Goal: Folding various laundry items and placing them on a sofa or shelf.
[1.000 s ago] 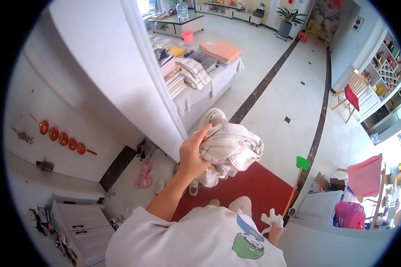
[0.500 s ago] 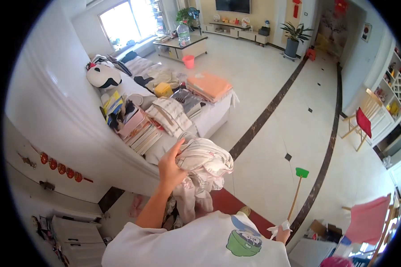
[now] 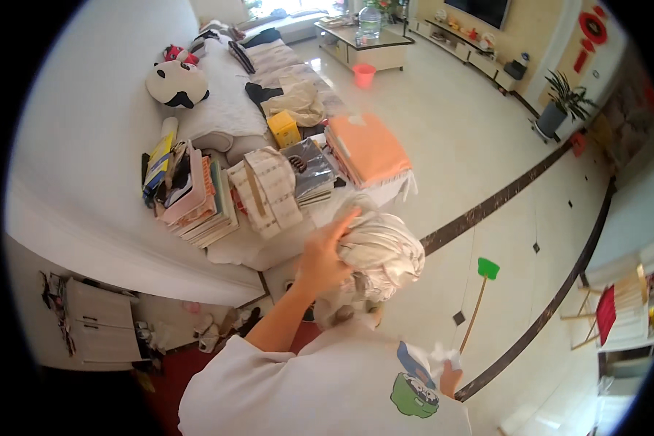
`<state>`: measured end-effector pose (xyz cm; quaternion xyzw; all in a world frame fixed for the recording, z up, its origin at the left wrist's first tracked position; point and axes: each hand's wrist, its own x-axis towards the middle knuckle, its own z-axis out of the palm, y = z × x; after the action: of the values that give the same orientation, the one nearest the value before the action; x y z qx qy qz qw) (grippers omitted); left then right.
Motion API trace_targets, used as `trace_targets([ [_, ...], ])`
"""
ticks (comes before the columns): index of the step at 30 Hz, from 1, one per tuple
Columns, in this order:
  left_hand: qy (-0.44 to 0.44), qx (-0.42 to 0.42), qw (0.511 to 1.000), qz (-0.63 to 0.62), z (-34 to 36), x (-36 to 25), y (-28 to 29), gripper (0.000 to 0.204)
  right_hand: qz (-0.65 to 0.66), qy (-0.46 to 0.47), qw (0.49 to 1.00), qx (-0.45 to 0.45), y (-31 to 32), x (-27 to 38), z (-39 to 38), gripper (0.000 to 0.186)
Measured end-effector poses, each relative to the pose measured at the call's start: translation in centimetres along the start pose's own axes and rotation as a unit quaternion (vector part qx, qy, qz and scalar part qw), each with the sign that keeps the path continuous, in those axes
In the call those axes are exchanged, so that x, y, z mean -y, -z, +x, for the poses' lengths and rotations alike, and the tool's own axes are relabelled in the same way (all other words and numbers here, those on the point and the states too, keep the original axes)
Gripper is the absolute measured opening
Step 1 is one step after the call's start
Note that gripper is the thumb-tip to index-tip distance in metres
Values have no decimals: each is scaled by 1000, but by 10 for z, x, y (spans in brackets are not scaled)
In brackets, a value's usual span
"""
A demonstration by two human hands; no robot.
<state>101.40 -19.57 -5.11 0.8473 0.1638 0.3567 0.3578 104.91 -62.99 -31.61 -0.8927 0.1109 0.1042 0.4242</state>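
Note:
My left hand [image 3: 325,263] is closed on a bundle of pale striped cloth [image 3: 385,251], its folds bunched up in front of my chest. Low on the right, my right hand [image 3: 450,379] grips a thin wooden stick with a flat green head [image 3: 488,268], shaped like a fly swatter. A crumpled white cloth or tissue [image 3: 444,356] is at the same hand; its fingers are partly hidden. Beyond the bundle, a folded beige checked cloth [image 3: 267,192] lies on the sofa's near end.
On the sofa are stacked books [image 3: 212,221], a pink bin [image 3: 187,190], a yellow box [image 3: 284,129], an orange folded cloth [image 3: 370,149] and a panda cushion [image 3: 176,84]. A pink bucket [image 3: 363,75] stands by the coffee table [image 3: 367,56]. Shoes [image 3: 208,333] lie at lower left; a chair [image 3: 604,312] stands right.
My view has turned, and the sofa's near end now appears closer. The cloth bundle stays in my left hand, and the green-headed stick has moved along with my right hand.

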Motion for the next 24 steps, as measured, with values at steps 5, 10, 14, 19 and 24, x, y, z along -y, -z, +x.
trace_targets([
  [5,-20,31,999,-38,107,8,-85,64,-1,-27,1000,-1,0,53,109,21],
  [10,29,-54,995,-73,210,27,-161,64,37,-110,993,-13,-1,85,209,20],
  [14,101,-117,970,-189,294,45,-210,54,7,-15,1000,-20,-7,105,286,22],
  [19,94,-175,972,-128,375,71,-268,57,-106,-76,991,-8,-18,154,420,25],
  [24,107,-236,963,-75,440,94,-303,56,-114,29,991,64,-50,241,570,29],
])
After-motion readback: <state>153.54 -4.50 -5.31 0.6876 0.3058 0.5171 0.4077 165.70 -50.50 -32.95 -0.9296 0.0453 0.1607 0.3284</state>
